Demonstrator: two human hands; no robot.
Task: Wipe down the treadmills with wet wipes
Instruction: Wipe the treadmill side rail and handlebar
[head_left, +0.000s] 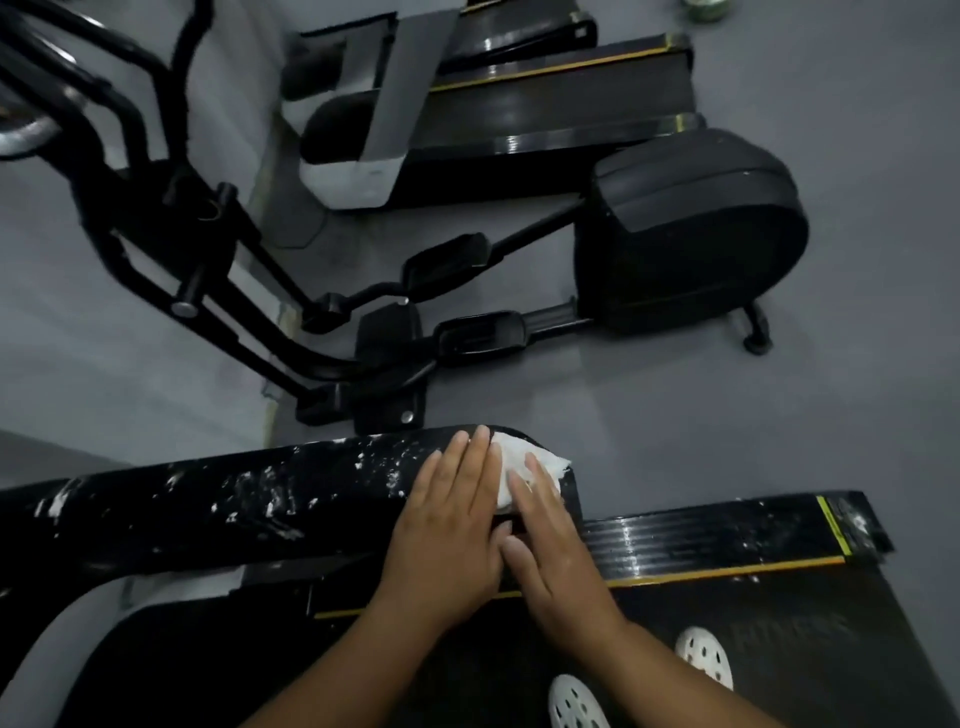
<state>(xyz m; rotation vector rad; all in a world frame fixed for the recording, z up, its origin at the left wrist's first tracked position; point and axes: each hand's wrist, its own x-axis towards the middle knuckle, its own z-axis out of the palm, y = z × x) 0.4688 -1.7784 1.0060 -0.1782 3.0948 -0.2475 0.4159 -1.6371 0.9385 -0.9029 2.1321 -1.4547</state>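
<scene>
In the head view, the left hand (447, 525) is laid flat on the black handrail (234, 509) of the near treadmill (789, 639). Its fingers are held straight and close together, and the fingertips are set on the left edge of a white wet wipe (511, 454). The right hand (558, 545) is laid flat just beside it, the two hands touching at the thumbs, with its straight fingers pressed on the wipe's lower part. The wipe is pinned under flat fingers by both hands, not clasped.

The wipe is crumpled and bunched, and is placed at the rounded far end of the handrail. One corner is seen sticking out past the rail's right edge. The handrail is glossy black and is scattered with white flecks and smears along the stretch to the left of the hands. A few more white specks are seen on the ribbed side rail (701, 540), which is edged with a yellow stripe and lies just right of the hands.

A pair of white perforated clogs (704, 657) is seen on the treadmill's belt at the bottom edge. Beyond the handrail a black elliptical trainer (691, 234) is stood on the grey floor (831, 415). A second treadmill (545, 104) is set behind it. A blurred green object (706, 8) is cut off by the top edge.
</scene>
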